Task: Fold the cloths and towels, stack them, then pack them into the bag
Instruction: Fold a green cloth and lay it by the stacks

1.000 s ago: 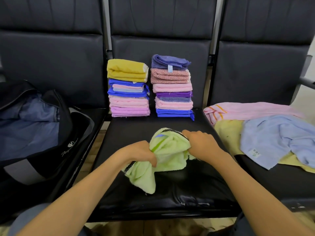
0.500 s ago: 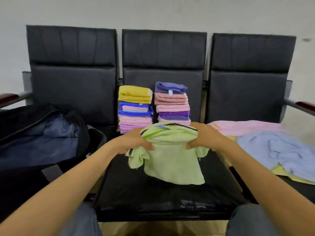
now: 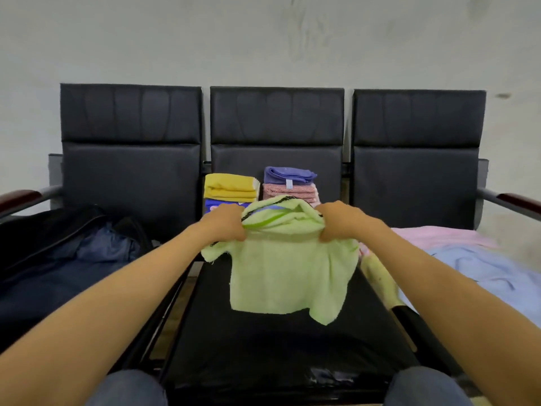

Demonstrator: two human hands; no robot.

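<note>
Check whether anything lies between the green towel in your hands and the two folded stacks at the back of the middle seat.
Nothing visible. The left hand and right hand grip the green towel above the middle seat, directly before the stacks; the towel hides the seat strip just in front of them.

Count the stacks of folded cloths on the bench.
2. Both stand at the back of the middle seat: the left stack, topped with yellow, and the right stack, topped with purple. The held-up green towel hides their lower layers.
</note>
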